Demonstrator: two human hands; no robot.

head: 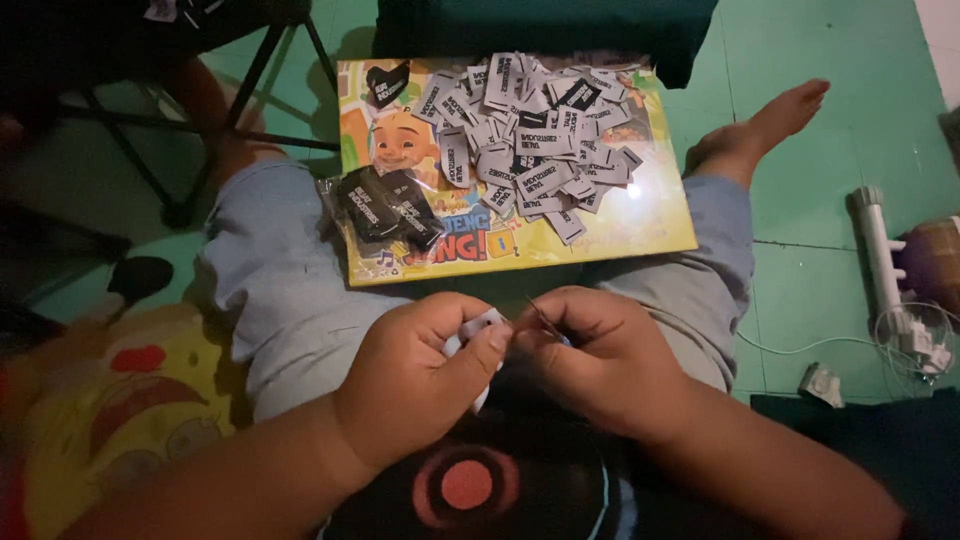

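I'm sitting on the floor with a board across my legs, looking straight down at my hands. My left hand (425, 375) is curled in, thumb and fingers pinching a small white fabric label (478, 330), which sticks out just above my thumb. My right hand (590, 355) sits right against it at 3 o'clock, fingertips pinched on a thin needle (538, 312) that pokes up toward 11 o'clock. The two hands are touching around the label, pretty much dead centre and low in my view.

Up at 12 o'clock from my hands is the yellow cartoon board (660, 235) resting on my knees. It's got a cartoon kid printed on the left side. The upper right part of it is buried under a heap of grey and white labels (530, 140), all jumbled, some face up, a few dark ones mixed in. At about 10 o'clock from my hands, hanging over the board's left edge, is a little clear bag of black labels (385, 205).

My bare foot (765, 125) is out at 2 o'clock on the green floor (830, 270). Over at 3 o'clock there's a white power strip (885, 265) with a cable coiled beside it. At 8 o'clock there's a yellow cushion (110, 410) with red patches on it, and at 10 o'clock some black stand legs (250, 80).
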